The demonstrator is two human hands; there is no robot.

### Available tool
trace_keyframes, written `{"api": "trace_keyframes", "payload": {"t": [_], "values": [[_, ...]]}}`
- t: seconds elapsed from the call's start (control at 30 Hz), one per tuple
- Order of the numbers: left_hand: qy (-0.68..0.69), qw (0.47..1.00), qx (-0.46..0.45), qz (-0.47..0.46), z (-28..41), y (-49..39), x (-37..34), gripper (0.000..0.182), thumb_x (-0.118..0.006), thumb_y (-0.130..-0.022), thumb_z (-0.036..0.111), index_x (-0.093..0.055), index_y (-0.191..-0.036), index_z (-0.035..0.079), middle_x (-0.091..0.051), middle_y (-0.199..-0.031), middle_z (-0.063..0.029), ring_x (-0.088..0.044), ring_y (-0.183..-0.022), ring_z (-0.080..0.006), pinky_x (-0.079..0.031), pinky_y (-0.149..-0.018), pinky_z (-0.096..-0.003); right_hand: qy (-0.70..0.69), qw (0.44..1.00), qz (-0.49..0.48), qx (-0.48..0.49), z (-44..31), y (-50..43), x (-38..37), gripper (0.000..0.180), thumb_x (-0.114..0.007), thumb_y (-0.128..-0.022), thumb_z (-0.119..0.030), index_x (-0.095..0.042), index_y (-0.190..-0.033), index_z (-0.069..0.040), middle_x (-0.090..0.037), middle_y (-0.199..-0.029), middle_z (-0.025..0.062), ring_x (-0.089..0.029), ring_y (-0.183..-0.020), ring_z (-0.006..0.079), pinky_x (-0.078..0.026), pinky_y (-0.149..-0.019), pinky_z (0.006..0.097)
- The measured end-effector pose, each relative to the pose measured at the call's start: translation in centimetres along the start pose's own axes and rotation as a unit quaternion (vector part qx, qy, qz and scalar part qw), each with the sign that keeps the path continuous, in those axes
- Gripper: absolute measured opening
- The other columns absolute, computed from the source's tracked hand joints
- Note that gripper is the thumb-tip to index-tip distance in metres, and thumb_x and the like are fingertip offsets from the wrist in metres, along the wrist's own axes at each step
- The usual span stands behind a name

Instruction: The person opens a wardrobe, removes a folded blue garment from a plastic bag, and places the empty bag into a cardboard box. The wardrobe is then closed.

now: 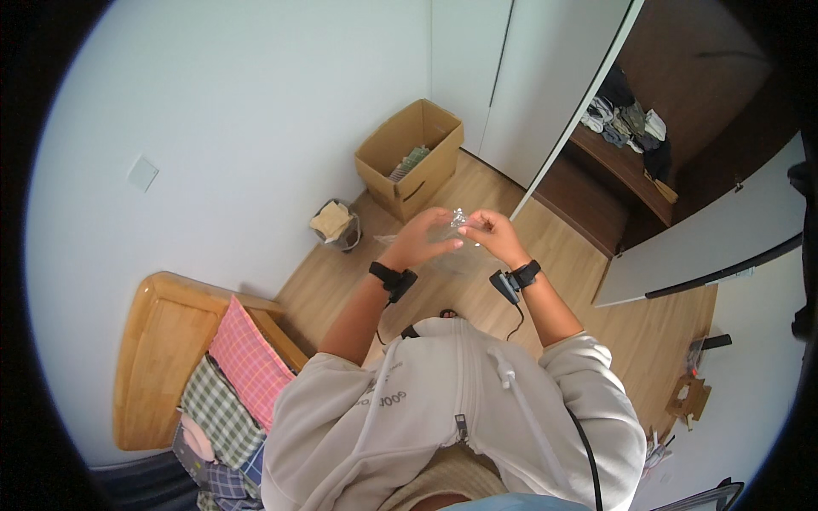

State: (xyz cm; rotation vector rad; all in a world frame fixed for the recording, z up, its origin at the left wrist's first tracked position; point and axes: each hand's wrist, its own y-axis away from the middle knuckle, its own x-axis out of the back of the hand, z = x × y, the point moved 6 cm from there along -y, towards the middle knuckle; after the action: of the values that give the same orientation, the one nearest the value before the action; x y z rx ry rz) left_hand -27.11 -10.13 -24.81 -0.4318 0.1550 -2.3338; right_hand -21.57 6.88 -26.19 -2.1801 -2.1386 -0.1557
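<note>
My left hand (425,239) and my right hand (495,235) are raised in front of me, close together. Between them is a clear plastic bag (457,262), thin and crinkled, which hangs down below the fingers. My right hand pinches the bag near its shiny upper part. The left thumb stands apart from the other fingers, and the left palm is against or inside the film; which of these, I cannot tell. Each wrist wears a black strap with a small device and a cable.
An open cardboard box (409,185) with folded fabric stands by the wall, beside a small waste bin (351,236). At the right, a wardrobe holds piled clothes (629,124). A wooden bed headboard (166,358) and checked pillows (223,412) are at the lower left.
</note>
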Motion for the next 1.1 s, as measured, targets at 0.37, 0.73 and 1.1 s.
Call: {"api": "trace_keyframes", "payload": {"t": [0.37, 0.73, 1.1], "values": [[0.096, 0.991, 0.043, 0.077, -2.8, -7.1, 0.9, 0.014, -0.07, -0.09, 0.011, -0.067, -0.096, -0.001, -0.067, -0.088, 0.0006, -0.06, -0.083, -0.0065, -0.049, -0.076, -0.0233, 0.09, 0.994, 0.005, 0.057, 0.2, -2.1, 6.5, 0.036, -0.08, -0.079, -0.008, -0.064, -0.111, -0.002, -0.066, -0.099, 0.0012, -0.059, -0.097, 0.0113, -0.047, -0.087, 0.0279], [0.127, 0.984, 0.046, 0.116, -5.2, -12.6, 3.4, 0.009, -0.065, -0.094, 0.01, -0.065, -0.098, 0.001, -0.069, -0.088, -0.0018, -0.064, -0.083, -0.0094, -0.051, -0.076, -0.0248, 0.053, 0.998, -0.011, 0.028, 4.7, -3.4, 12.8, 0.042, -0.078, -0.08, -0.005, -0.062, -0.118, 0.001, -0.067, -0.113, 0.0047, -0.06, -0.106, 0.0128, -0.046, -0.093, 0.0286], [0.111, 0.974, 0.063, 0.186, -5.6, -15.5, 5.9, 0.007, -0.068, -0.091, 0.007, -0.065, -0.094, 0.001, -0.068, -0.087, 0.0004, -0.061, -0.081, -0.0065, -0.048, -0.075, -0.0221, 0.047, 0.999, -0.016, -0.004, 8.9, -7.1, 17.0, 0.03, -0.074, -0.084, -0.006, -0.066, -0.113, -0.002, -0.07, -0.106, 0.0035, -0.065, -0.098, 0.0117, -0.05, -0.086, 0.0279]]}}
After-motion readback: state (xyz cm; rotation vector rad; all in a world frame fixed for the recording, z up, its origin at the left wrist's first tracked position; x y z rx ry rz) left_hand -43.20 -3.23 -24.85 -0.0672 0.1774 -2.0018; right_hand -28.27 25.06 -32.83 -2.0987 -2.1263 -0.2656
